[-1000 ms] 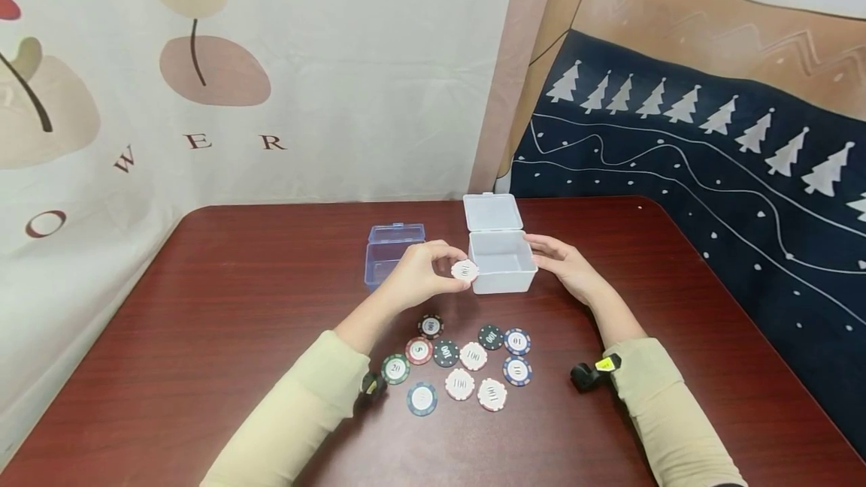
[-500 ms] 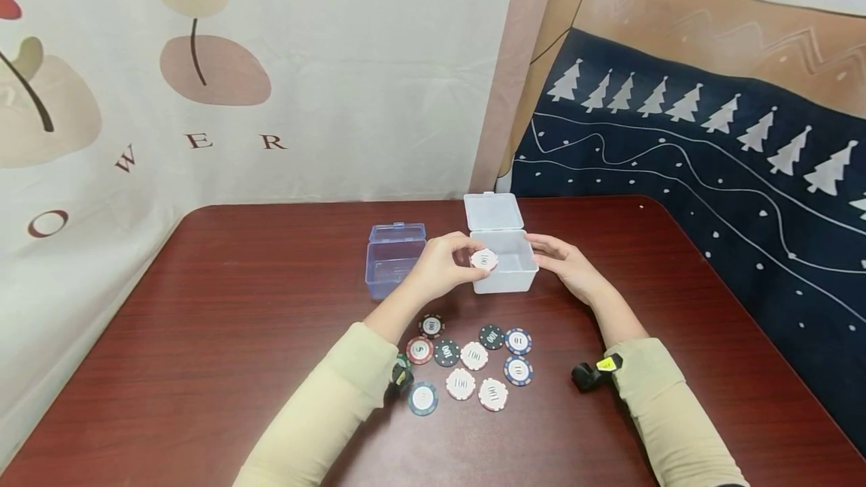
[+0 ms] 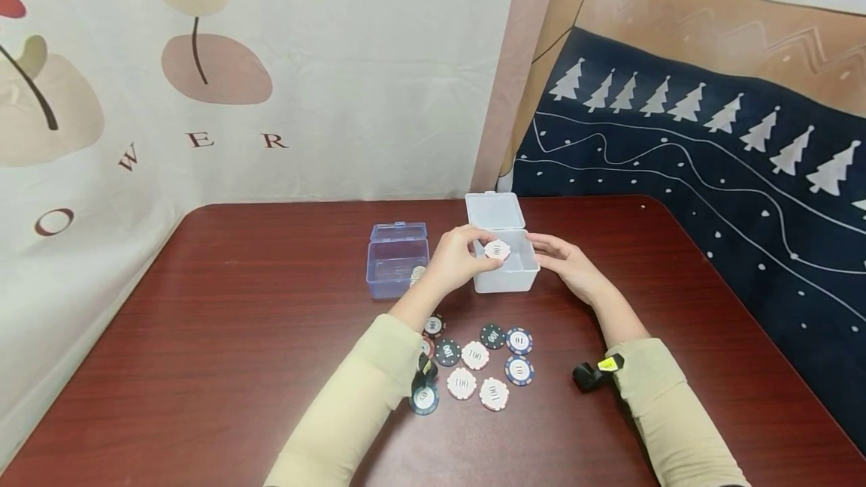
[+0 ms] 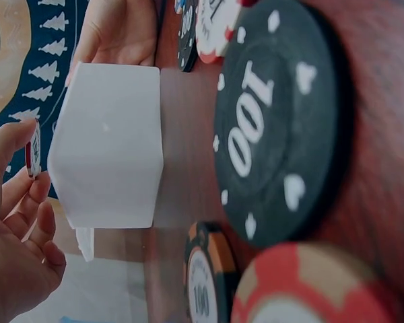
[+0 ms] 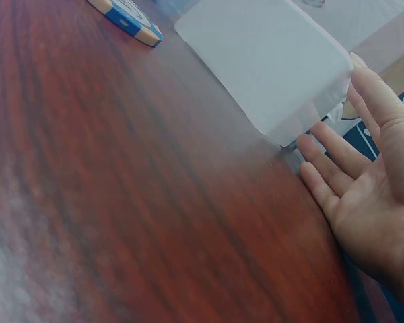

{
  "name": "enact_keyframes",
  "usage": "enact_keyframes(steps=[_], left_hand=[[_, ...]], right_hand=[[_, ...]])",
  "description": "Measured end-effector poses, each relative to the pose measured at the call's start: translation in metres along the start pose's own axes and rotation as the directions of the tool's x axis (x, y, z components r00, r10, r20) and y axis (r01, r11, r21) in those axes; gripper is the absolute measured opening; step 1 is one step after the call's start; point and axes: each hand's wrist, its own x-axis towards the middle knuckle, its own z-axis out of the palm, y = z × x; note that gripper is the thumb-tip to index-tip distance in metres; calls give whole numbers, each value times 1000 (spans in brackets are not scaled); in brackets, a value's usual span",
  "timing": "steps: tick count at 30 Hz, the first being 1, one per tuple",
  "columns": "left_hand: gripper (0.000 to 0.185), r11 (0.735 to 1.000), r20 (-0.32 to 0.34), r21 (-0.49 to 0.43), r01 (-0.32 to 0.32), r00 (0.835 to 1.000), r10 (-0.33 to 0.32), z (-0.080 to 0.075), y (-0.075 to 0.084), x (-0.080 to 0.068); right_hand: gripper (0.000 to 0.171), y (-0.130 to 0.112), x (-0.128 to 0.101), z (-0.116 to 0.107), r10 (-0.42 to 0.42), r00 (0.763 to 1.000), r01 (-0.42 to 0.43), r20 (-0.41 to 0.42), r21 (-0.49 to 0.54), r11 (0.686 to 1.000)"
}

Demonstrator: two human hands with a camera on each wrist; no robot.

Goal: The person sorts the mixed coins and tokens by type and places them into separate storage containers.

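Observation:
My left hand (image 3: 460, 258) pinches a white 100 chip (image 3: 497, 249) over the open white plastic box (image 3: 507, 276), just above its left rim. In the left wrist view the chip (image 4: 33, 149) shows edge-on between my fingertips beside the white box (image 4: 108, 145). My right hand (image 3: 564, 261) rests with straight fingers against the right side of the box; in the right wrist view the palm (image 5: 370, 202) lies next to the box wall (image 5: 269, 60). The lid (image 3: 495, 210) stands open behind it.
A clear blue box (image 3: 398, 258) sits left of the white one. Several poker chips (image 3: 476, 367) lie on the dark red table (image 3: 203, 337) in front of the boxes, partly under my left sleeve. Patterned cloths hang behind and to the right.
My left hand has carried the white chip rightward and up, from beside the white box to over its opening. My right hand has stayed against the box.

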Motion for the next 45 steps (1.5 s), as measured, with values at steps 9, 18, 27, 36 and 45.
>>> enact_keyframes(steps=[9,18,27,36,45], left_hand=[[38,993,-39,107,40,999,-36,7,-5,8],[40,979,-46,194,60,998,-52,14,-7,12],[39,979,-65,168,117,992,-107,17,-14,11],[39,975,-62,167,148,988,-139,18,-14,11],[43,970,-49,196,146,989,-139,16,-12,10]], right_hand=[[54,-1,-1,0,9,1000,-9,-2,19,1000],[53,1,-1,-1,3,1000,-3,-13,0,1000],[55,3,-1,-1,0,1000,0,-14,-17,1000],[54,3,-1,1,-4,1000,4,-18,-17,1000],[52,2,0,1,-4,1000,4,-18,-13,1000]])
